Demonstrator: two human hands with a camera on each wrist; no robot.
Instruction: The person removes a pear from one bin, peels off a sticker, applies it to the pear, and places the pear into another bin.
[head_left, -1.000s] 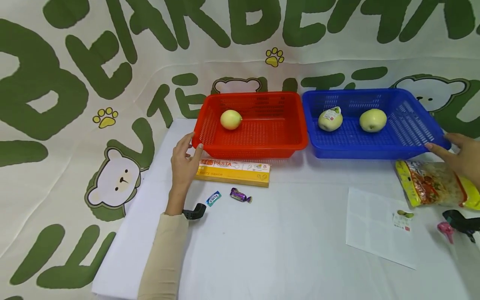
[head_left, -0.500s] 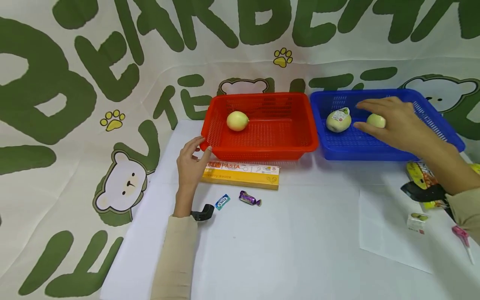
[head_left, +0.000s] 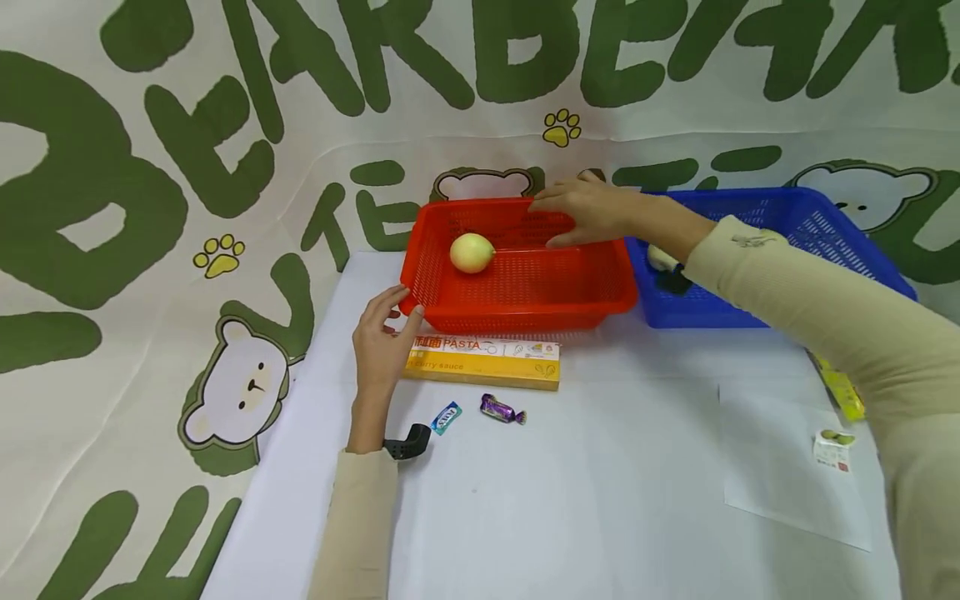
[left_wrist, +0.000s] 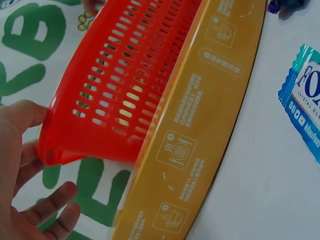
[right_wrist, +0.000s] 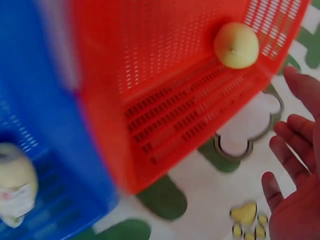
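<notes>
My left hand [head_left: 399, 310] rests at the front-left corner of the red basket [head_left: 517, 317]; in the left wrist view its thumb [left_wrist: 25, 112] touches that corner [left_wrist: 57, 150] while the other fingers hang loose below. My right hand [head_left: 572, 218] reaches across to the red basket's far right rim, fingers straight, and the right wrist view shows its palm [right_wrist: 297, 200] empty. A yellow round fruit [head_left: 472, 252] lies in the red basket [right_wrist: 165, 100], also seen as the yellow fruit [right_wrist: 236, 45]. A labelled fruit [head_left: 660, 257] lies in the blue basket [head_left: 825, 217], mostly hidden by my right arm.
A yellow pasta box [head_left: 483, 362] lies along the red basket's front. Two wrapped candies [head_left: 446, 417] [head_left: 501, 409] lie before it. A paper sheet [head_left: 780, 467] with a small sticker [head_left: 832, 446] lies at right, near a yellow bag's edge [head_left: 843, 387]. A bear-print cloth hangs behind.
My right hand went from the blue basket's right corner into that basket, then left to the red basket's far rim. My left hand stayed at the red basket's corner.
</notes>
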